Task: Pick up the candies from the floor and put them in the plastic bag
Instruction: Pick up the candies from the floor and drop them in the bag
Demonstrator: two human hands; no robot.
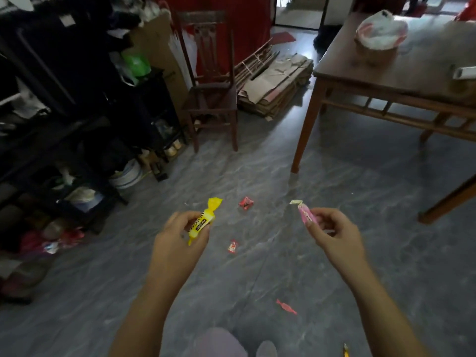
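My left hand (177,235) grips a yellow wrapped candy (203,219) above the grey floor. My right hand (332,233) pinches a pink wrapped candy (304,212) between thumb and fingers. Three candies lie on the floor: a red square one (246,203) ahead between my hands, a small red and white one (232,246) nearer, and a thin red one (286,307) close to my feet. A yellow scrap (346,351) shows at the bottom edge. A white and pink plastic bag (381,30) sits in a basket on the wooden table (373,73) at the far right.
A dark wooden chair (211,91) stands ahead, with flattened cardboard (273,86) stacked behind it. Cluttered dark shelves (77,124) with shoes and a bucket line the left side. The table's leg (305,135) stands right of the candies.
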